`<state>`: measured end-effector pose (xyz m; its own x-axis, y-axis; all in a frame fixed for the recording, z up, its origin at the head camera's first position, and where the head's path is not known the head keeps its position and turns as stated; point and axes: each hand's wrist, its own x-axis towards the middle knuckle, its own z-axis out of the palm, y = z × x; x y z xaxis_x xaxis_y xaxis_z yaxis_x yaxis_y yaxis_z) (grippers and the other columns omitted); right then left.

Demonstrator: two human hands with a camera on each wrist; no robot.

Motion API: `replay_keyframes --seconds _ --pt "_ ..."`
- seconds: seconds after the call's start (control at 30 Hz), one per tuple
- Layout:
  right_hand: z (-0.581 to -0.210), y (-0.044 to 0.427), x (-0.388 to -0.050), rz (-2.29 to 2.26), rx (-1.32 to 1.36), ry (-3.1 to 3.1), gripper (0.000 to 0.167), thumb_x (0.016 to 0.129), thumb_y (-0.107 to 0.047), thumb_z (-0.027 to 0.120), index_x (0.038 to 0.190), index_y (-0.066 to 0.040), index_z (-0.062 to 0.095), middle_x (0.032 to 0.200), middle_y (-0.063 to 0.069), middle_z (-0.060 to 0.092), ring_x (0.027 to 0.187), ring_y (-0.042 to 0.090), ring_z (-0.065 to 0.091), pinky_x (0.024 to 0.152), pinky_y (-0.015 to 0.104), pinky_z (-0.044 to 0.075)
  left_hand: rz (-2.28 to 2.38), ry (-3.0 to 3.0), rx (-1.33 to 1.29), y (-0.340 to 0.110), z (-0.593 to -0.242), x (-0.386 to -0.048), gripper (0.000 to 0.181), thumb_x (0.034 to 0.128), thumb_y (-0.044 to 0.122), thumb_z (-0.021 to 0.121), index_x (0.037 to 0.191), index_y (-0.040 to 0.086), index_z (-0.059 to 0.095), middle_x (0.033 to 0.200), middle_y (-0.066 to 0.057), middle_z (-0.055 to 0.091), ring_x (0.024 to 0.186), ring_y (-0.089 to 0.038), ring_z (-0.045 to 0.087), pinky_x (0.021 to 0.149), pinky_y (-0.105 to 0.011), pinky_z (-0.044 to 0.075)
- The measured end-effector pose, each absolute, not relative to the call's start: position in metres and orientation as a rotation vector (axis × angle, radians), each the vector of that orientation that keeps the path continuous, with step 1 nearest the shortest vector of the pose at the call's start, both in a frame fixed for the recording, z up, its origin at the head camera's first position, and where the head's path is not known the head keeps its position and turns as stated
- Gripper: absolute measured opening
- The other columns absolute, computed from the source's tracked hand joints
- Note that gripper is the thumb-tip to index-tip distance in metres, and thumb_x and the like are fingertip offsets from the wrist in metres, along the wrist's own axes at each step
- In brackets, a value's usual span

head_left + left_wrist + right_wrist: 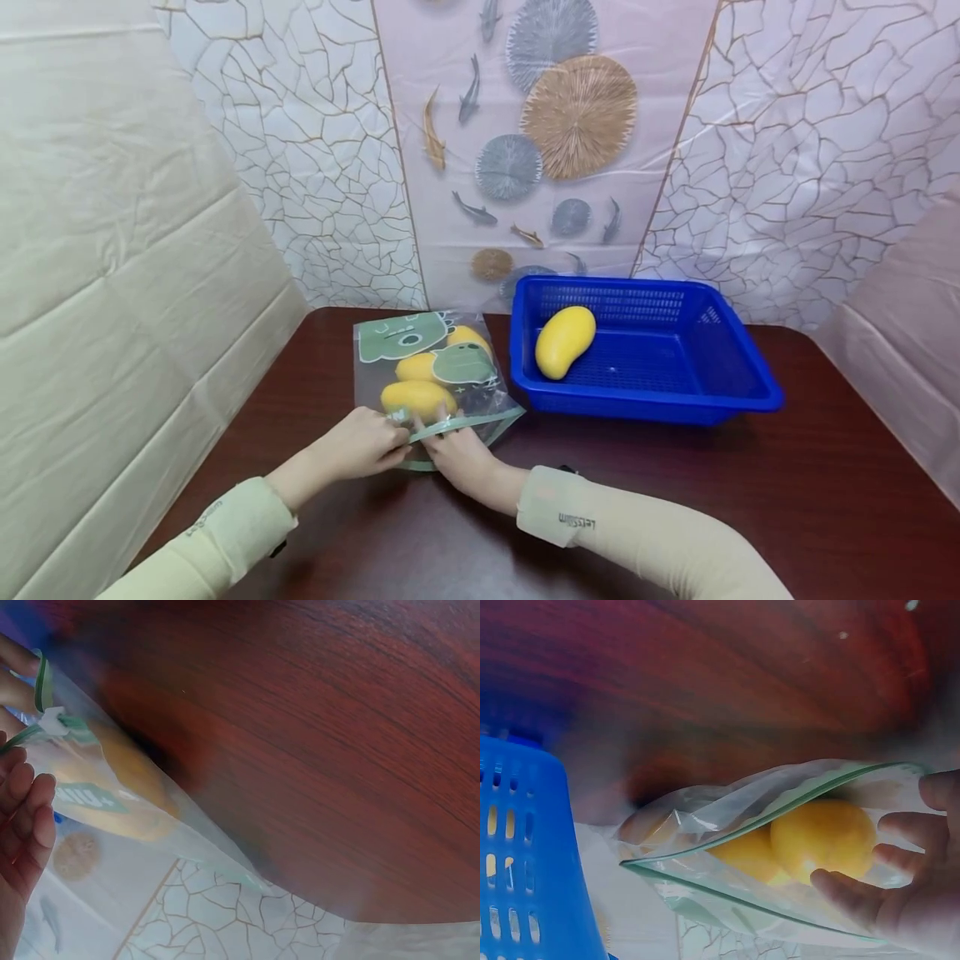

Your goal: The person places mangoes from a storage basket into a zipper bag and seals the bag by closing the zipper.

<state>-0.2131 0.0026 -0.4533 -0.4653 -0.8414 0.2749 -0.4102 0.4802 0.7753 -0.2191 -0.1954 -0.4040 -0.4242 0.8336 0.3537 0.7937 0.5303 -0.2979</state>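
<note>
A clear zip bag (401, 337) with green cartoon prints lies on the table, its green-edged mouth facing me. Inside are yellow mangoes: a front mango (412, 398), a middle mango (414, 367) and a back one (468, 337). My left hand (367, 442) pinches the left end of the bag's mouth, near a white zip slider (54, 721). Through the opening reaches my right hand (465, 462), its fingers spread and extended by the nearest mango (823, 840) in the right wrist view. Whether they touch it I cannot tell.
A blue plastic basket (645, 402) stands to the right of the bag, with one yellow mango (564, 342) in its left part. The dark wooden table (810, 467) ends at patterned cloth walls (330, 167) at the back and sides.
</note>
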Motion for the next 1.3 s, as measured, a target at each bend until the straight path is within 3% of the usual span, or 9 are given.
replay_keyframes --seconds 0.17,0.43,0.9,1.13,1.3 --pt "-0.447 0.014 -0.202 -0.760 1.148 -2.007 0.031 0.092 -0.036 0.048 0.118 -0.036 0.064 0.135 -0.014 0.050 0.106 0.017 0.054 0.074 0.025 0.047 0.110 -2.363 -1.319 -0.197 -0.404 -0.219 0.028 0.0740 0.023 0.073 0.059 0.018 0.050 0.051 0.008 0.048 0.041 -0.008 0.042 0.040 -0.025 0.033" --pt "-0.440 0.027 -0.189 -0.758 1.357 -2.024 0.027 0.093 -0.030 0.049 0.114 -0.029 0.066 0.126 -0.006 0.058 0.102 0.018 0.059 0.078 0.028 0.050 0.114 -2.341 -1.334 -0.193 -0.407 -0.221 0.027 0.0727 0.022 0.072 0.057 0.019 0.050 0.051 0.007 0.048 0.041 -0.008 0.040 0.040 -0.025 0.032" --pt "-0.436 0.045 -0.189 -0.584 1.434 -1.982 0.022 0.092 -0.026 0.051 0.104 -0.020 0.069 0.113 -0.002 0.065 0.096 0.015 0.060 0.074 0.026 0.048 0.104 -2.352 -1.367 -0.193 -0.408 -0.219 0.030 0.0737 0.022 0.073 0.057 0.020 0.048 0.049 0.009 0.045 0.042 -0.006 0.041 0.040 -0.025 0.031" --pt "-0.431 0.055 -0.186 -0.352 1.460 -1.957 0.011 0.084 -0.025 0.057 0.085 -0.017 0.065 0.091 -0.006 0.063 0.080 0.010 0.057 0.067 0.024 0.044 0.125 -2.437 -1.415 -0.192 -0.408 -0.220 0.028 0.0771 0.031 0.070 0.059 0.021 0.050 0.050 0.011 0.045 0.046 -0.007 0.045 0.043 -0.025 0.033" --pt "-0.428 0.066 -0.184 -0.273 1.439 -1.963 0.010 0.083 -0.026 0.059 0.080 -0.018 0.063 0.084 -0.007 0.061 0.076 0.010 0.055 0.064 0.022 0.040 0.093 -2.453 -1.429 -0.189 -0.405 -0.221 0.033 0.0777 0.034 0.070 0.058 0.021 0.047 0.050 0.013 0.039 0.045 -0.003 0.035 0.043 -0.023 0.029"
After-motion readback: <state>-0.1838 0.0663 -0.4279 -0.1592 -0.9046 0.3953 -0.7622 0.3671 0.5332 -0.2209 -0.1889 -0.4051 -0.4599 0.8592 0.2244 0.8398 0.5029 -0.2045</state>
